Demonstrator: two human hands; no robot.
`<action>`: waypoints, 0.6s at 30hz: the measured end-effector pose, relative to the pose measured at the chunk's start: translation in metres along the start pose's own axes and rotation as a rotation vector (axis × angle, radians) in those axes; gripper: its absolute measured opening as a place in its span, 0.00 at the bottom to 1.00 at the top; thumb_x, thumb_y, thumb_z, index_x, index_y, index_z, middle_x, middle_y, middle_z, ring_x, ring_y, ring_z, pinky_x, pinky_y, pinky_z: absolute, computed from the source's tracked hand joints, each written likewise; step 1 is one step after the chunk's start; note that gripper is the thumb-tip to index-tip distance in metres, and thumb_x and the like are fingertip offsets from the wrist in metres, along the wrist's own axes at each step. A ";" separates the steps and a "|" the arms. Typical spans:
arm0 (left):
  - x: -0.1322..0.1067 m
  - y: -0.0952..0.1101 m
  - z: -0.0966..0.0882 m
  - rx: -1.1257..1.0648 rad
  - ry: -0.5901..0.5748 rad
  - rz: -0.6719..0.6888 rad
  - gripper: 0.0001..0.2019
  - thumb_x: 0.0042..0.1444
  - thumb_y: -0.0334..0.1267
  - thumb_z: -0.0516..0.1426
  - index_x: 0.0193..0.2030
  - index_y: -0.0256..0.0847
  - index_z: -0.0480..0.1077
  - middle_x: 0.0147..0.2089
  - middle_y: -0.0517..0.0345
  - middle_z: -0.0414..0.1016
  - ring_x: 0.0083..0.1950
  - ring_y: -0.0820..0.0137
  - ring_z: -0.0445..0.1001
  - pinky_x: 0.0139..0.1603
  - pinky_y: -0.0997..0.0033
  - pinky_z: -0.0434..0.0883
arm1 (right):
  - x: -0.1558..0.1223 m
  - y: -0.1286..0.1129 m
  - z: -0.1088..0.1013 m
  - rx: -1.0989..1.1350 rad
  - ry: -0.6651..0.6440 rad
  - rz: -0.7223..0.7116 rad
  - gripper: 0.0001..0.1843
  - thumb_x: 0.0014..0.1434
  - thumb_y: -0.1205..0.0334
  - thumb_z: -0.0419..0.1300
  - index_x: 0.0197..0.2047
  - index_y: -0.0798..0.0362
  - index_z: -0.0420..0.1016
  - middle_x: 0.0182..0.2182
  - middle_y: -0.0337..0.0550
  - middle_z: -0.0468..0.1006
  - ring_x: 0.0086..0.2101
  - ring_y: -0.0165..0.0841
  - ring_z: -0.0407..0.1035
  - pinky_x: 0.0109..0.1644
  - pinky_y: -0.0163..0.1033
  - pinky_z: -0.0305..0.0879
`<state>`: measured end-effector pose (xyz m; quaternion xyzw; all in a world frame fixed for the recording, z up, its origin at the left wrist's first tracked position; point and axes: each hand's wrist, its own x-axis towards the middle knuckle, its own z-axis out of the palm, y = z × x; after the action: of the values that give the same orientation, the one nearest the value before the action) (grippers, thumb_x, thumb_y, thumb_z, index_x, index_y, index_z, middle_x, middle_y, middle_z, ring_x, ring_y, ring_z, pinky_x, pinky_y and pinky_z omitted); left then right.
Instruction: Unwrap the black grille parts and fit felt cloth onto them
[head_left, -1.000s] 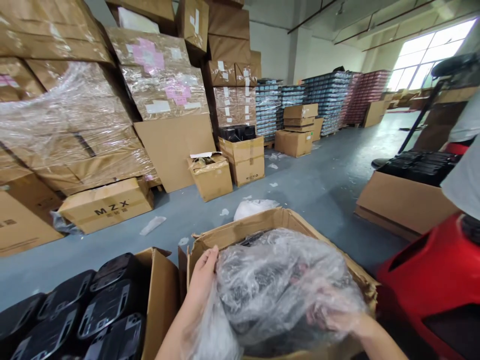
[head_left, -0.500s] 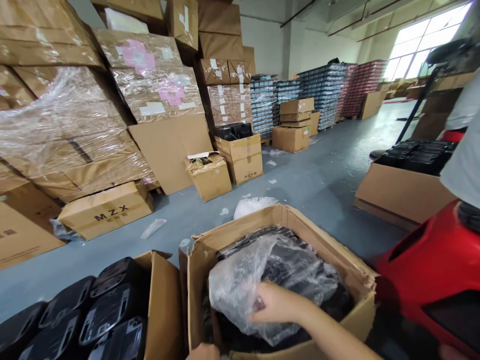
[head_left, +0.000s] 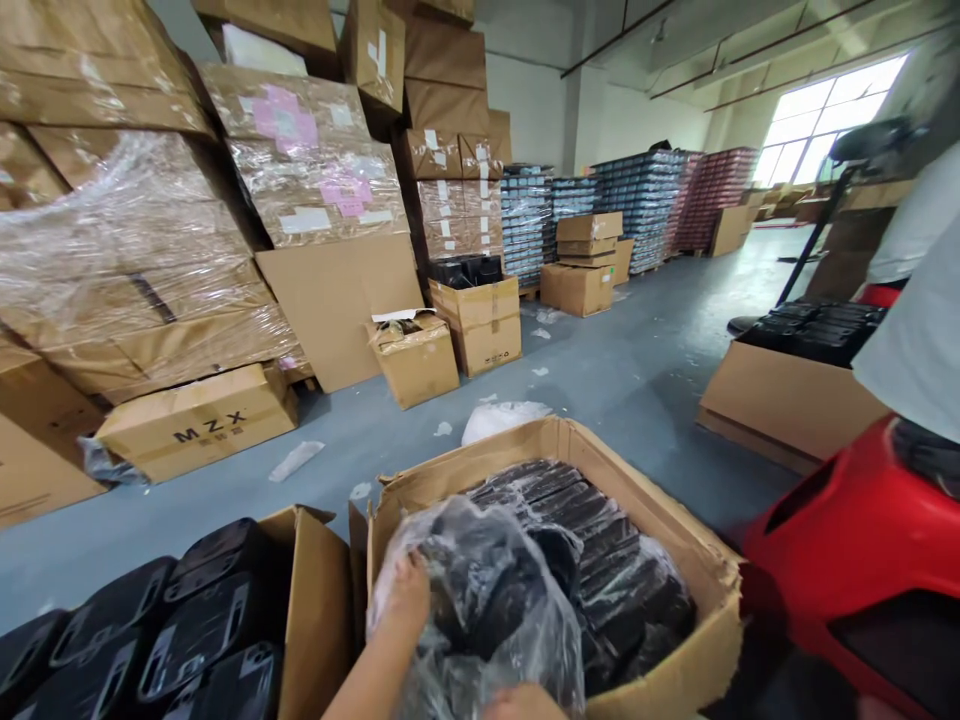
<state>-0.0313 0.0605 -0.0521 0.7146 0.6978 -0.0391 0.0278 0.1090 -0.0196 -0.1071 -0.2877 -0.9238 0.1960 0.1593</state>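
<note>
A clear plastic bag (head_left: 465, 530) spreads over the near left part of an open cardboard box (head_left: 660, 480). Something dark shows through the film, though its shape is unclear. My left hand (head_left: 409, 590) is closed on the bag's left side, fingers curled into the plastic. Low at the picture's bottom edge, my right hand (head_left: 521, 703) is curled against the bag's near side; it is blurred and largely cut off. Inside the box, black plastic-wrapped pieces (head_left: 600, 530) stand packed in a row to the right of the bag.
At my left is another box (head_left: 319, 600) with several black moulded cases (head_left: 202, 630). A red stool-like object (head_left: 862, 560) stands at right, beside a person's light sleeve (head_left: 919, 310). Behind it is a carton of black parts (head_left: 787, 405). Wrapped carton stacks (head_left: 150, 250) line the left wall.
The plastic bag has been drawn toward me and left, uncovering the row of black pieces. My left hand has risen onto the bag, while my right hand has pulled back to the bottom edge.
</note>
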 end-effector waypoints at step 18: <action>0.043 -0.077 -0.033 -0.874 0.457 -0.375 0.09 0.40 0.24 0.51 0.26 0.36 0.70 0.25 0.55 0.69 0.34 0.66 0.71 0.43 0.62 0.66 | -0.003 0.115 -0.075 -0.090 0.230 0.828 0.14 0.54 0.63 0.51 0.44 0.52 0.70 0.39 0.51 0.74 0.39 0.37 0.69 0.41 0.38 0.63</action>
<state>-0.1066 0.1085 -0.0225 0.4897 0.7531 0.4081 0.1630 0.1962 0.0859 -0.0946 -0.6606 -0.7145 0.1696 0.1563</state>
